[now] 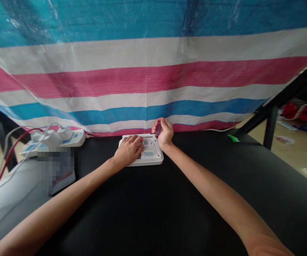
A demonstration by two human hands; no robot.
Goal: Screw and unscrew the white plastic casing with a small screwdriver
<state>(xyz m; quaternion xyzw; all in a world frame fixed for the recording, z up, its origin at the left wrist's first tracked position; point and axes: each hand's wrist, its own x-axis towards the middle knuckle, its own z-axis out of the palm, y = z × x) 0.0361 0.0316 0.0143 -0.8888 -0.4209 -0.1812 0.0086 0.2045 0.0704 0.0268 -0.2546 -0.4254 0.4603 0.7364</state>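
Note:
A white, flat device that looks like a router (153, 156) lies on the black table with its vented, labelled underside facing up. My left hand (129, 149) rests on its left part, fingers lying over the surface and covering some of the label. At the far right corner, my right hand (165, 132) is closed around a screwdriver (158, 129) with a dark reddish, see-through handle. The screwdriver stands nearly upright, its lower end at the device's corner. Whether the tip sits in a screw hole is too small to tell.
To the left stands a white power strip (78, 138) with plugs and trailing cables. A dark phone-like object (64, 177), partly blurred, lies before it. A small green packet (233, 138) lies at the back right. A striped plastic sheet (148, 78) hangs behind the table (148, 213).

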